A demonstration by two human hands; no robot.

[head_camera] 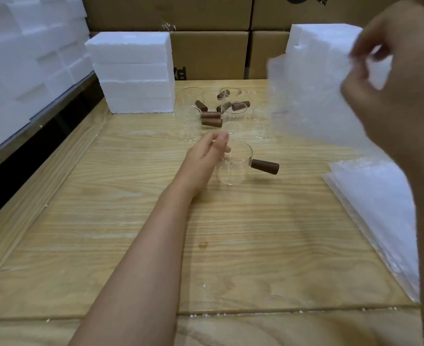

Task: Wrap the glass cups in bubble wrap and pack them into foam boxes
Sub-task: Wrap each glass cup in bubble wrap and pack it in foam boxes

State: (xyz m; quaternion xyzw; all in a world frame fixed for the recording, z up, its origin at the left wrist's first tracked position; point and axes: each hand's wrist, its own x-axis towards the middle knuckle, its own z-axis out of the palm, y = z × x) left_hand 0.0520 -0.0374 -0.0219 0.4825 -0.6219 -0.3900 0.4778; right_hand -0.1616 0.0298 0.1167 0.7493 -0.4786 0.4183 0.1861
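Wooden table (131,221), cardboard boxes (211,56) behind, left fingers (221,145) gripping glass cup (235,168), right fingers (358,82) pinching bubble wrap (310,101)

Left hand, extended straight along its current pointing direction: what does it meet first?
The left hand, gripping a glass cup at the rim, points away and slightly right. First in that line is probably the cluster of glass cups farther back on the table; depth is unclear from one view.
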